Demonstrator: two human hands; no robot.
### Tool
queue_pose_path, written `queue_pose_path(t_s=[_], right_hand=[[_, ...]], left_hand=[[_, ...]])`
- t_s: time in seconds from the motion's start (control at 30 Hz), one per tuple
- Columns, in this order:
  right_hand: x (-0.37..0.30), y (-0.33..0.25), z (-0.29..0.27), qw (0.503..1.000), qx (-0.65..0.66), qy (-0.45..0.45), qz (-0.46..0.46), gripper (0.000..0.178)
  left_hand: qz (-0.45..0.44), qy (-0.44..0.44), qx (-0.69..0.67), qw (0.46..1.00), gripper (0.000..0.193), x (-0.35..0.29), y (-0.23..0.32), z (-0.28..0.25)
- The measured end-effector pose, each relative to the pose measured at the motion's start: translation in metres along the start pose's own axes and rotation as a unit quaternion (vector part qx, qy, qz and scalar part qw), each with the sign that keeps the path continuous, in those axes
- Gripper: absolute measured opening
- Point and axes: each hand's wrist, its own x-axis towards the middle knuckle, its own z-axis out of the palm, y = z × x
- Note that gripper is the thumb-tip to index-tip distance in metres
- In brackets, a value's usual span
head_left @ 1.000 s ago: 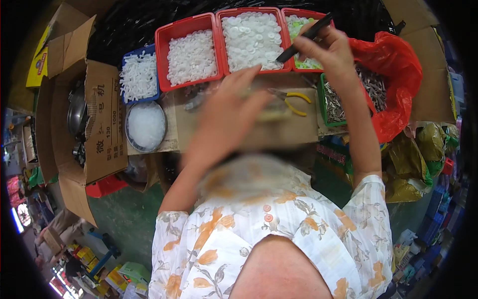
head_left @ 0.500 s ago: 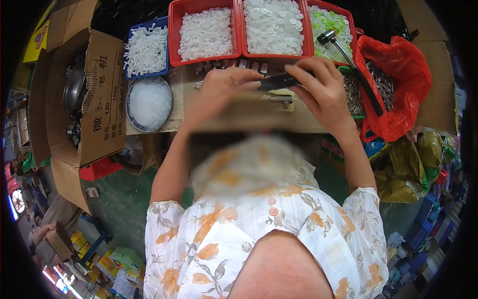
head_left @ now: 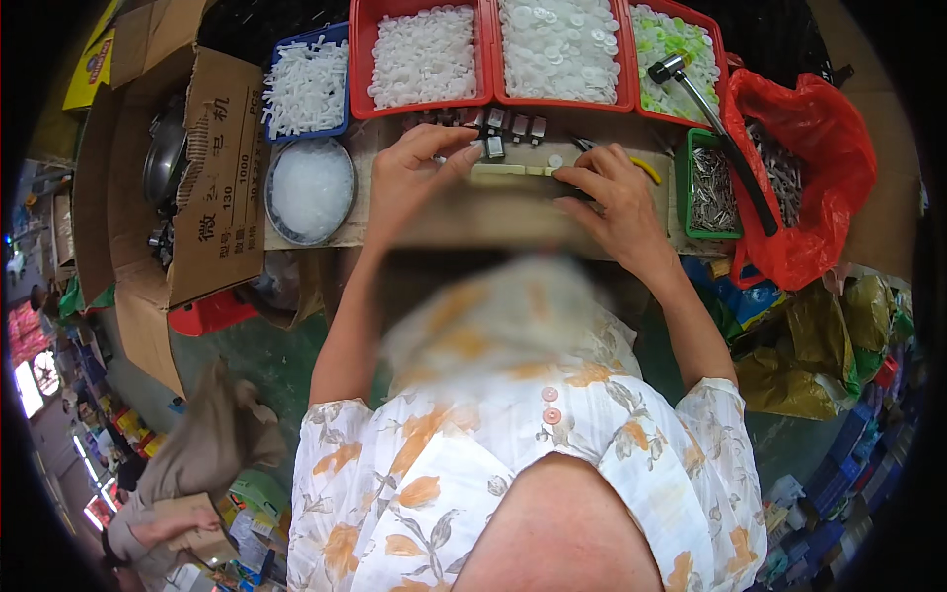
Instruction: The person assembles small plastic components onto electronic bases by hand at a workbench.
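My left hand (head_left: 419, 166) is over the bench, thumb and forefinger pinched at a small silver-and-black motor (head_left: 494, 146). My right hand (head_left: 617, 195) is curled, with a dark piece (head_left: 584, 197) partly hidden under its fingers. The tip of its forefinger is by the right end of a pale narrow strip (head_left: 503, 170) lying between my hands. Beyond the strip stand several similar small metal motors in a row (head_left: 518, 124). A small white disc (head_left: 555, 160) lies near my right fingertips. Pliers with a yellow handle (head_left: 648, 171) lie partly behind my right hand.
Red trays (head_left: 431, 101) of white and greenish plastic parts line the back, beside a blue tray (head_left: 284, 138) of white pins. A round dish (head_left: 271, 222), a green tray (head_left: 712, 235), a hammer (head_left: 725, 128), a red bag (head_left: 838, 197) and a cardboard box (head_left: 212, 178) flank the work area.
Both hands held a dark bar between them; now they are apart, the left at a motor and the right lower with a dark piece. At lower left, a person carrying a box has come further into view.
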Motion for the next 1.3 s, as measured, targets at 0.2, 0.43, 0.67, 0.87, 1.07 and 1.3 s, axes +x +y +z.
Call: queue_pose_path(t_s=[0.2,0.43,0.67,0.87,1.07,1.3], right_hand=[[0.003,-0.001,0.0,0.999,-0.031,-0.021,-0.004,0.033],[0.006,0.016,-0.034,0.991,-0.076,0.11,0.007,0.034],[0.003,0.089,-0.084,0.906,-0.383,0.131,0.127,0.02],[0.001,0.1,-0.094,0.919,-0.366,0.093,0.116,0.015],[-0.018,0.011,-0.085,0.983,-0.035,0.054,0.171,0.017],[-0.051,-0.025,-0.05,0.986,-0.141,-0.03,0.08,0.025]], left_hand=[[0.01,-0.003,0.019,1.0,0.021,-0.003,0.0,0.005],[0.179,0.031,0.231,0.956,0.031,-0.021,-0.001,0.02],[0.195,-0.133,0.361,0.902,0.079,-0.041,0.008,0.052],[0.194,-0.179,0.448,0.854,0.083,-0.041,-0.004,0.063],[0.263,-0.14,0.518,0.802,0.08,-0.042,-0.025,0.067],[0.303,-0.142,0.533,0.777,0.081,-0.038,-0.025,0.069]])
